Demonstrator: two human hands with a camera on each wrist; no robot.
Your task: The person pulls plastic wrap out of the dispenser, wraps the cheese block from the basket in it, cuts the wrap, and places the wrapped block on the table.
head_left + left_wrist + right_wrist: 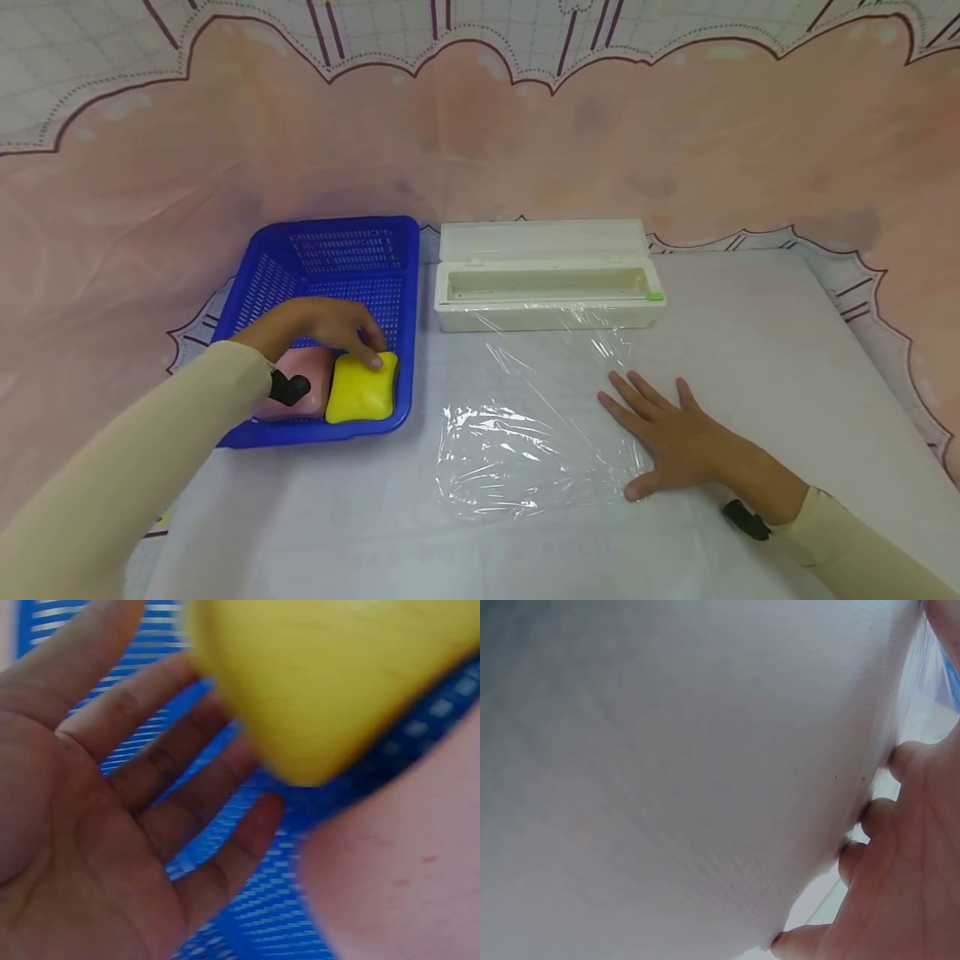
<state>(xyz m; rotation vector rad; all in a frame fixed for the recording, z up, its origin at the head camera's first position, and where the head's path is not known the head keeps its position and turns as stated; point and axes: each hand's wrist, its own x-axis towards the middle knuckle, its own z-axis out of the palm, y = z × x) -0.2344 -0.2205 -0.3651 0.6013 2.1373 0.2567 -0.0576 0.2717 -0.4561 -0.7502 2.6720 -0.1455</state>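
A yellow, pillow-shaped block [362, 388] lies in the front right of a blue basket [408, 333], beside a pink block [307, 375]. My left hand [333, 325] reaches over the yellow block's rear edge, thumb near its top corner. In the left wrist view its fingers [165, 750] are spread and slightly bent, tips at the side of the yellow block [322, 682]; a firm hold cannot be made out. Clear plastic film [517, 458] stretches from a white box [551, 318] over the table. My right hand [678, 442] rests with spread fingers at the film's right edge.
The white box stands with its lid [543, 242] raised, right of the basket; a small green piece [655, 297] sits on its right end. White cloth [337, 517] covers the table. A patterned pink cloth [480, 150] hangs behind.
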